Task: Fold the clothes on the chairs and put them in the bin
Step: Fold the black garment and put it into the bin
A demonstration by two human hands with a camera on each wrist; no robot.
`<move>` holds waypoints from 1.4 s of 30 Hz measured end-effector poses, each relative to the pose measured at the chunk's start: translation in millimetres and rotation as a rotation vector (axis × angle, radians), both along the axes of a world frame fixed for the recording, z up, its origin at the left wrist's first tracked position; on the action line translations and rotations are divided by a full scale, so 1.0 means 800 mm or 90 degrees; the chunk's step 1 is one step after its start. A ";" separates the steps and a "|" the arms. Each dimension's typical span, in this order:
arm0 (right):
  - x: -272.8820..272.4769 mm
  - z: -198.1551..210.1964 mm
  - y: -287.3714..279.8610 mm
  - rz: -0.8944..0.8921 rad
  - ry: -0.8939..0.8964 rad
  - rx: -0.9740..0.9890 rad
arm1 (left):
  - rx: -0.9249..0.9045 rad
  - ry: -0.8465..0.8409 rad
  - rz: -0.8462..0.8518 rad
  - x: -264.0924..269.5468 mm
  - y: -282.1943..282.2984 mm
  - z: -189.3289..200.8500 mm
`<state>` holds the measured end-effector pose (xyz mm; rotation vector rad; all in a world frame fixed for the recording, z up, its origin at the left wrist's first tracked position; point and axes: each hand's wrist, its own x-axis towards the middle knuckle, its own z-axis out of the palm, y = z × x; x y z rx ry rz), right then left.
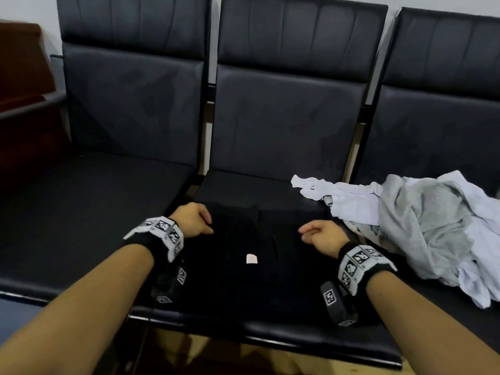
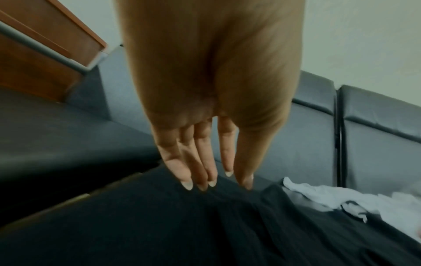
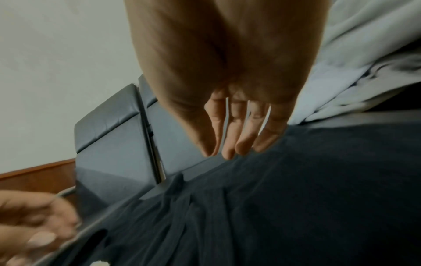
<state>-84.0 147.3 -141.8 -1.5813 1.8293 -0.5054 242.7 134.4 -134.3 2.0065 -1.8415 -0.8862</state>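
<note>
Here the black garment (image 1: 251, 263) lies flat on the middle seat (image 1: 243, 185) of the chairs, right under both hands, and its far edge runs left to right just beyond the fingertips. The left hand (image 1: 192, 220) rests at the garment's far left corner, fingers extended and close together, tips touching the cloth; the left wrist view shows those fingers (image 2: 198, 162) straight, gripping nothing. The right hand (image 1: 322, 235) sits near the far right part of the garment, fingers loosely bent and holding nothing; in the right wrist view its fingers (image 3: 241, 136) hang just over or on the cloth, and I cannot tell which. Both hands are about equally near the far edge, so the next fold looks like a two-handed one: take that edge and bring it toward the body, or fold across from one side.

The pile (image 1: 422, 228) of pale grey and white clothes lies on the right seat, its near edge just beside the right hand and overlapping the garment's right border; it could be dragged along.

A small pale tag (image 1: 251, 258) shows at the garment's middle; no writing on it can be read. The bin is not in view
</note>
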 end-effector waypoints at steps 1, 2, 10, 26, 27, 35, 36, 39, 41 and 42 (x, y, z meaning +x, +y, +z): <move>0.010 -0.008 -0.010 0.028 0.002 0.006 | 0.007 -0.024 -0.028 -0.010 -0.009 -0.008; 0.019 -0.014 -0.017 0.052 0.011 0.009 | 0.019 -0.053 -0.053 -0.017 -0.018 -0.015; 0.018 -0.045 -0.043 0.140 0.161 -0.048 | -0.015 -0.185 -0.199 0.001 -0.041 -0.042; 0.001 -0.046 -0.049 0.104 0.157 0.000 | 0.037 -0.267 -0.225 -0.007 -0.039 -0.037; 0.004 -0.042 -0.048 0.126 0.145 -0.010 | 0.010 -0.255 -0.242 -0.008 -0.040 -0.033; 0.020 -0.015 -0.021 0.146 0.166 -0.016 | 0.018 -0.167 -0.225 -0.027 -0.029 0.001; 0.017 -0.009 -0.017 0.122 0.125 -0.025 | 0.034 -0.115 -0.195 -0.028 -0.024 0.010; 0.009 0.016 -0.004 0.023 -0.080 -0.024 | 0.085 0.094 -0.066 -0.030 -0.006 0.041; 0.004 0.036 0.005 -0.012 -0.222 -0.001 | 0.107 0.189 -0.038 -0.028 0.005 0.068; 0.000 0.045 0.008 -0.016 -0.255 -0.005 | 0.109 0.218 -0.039 -0.026 0.008 0.081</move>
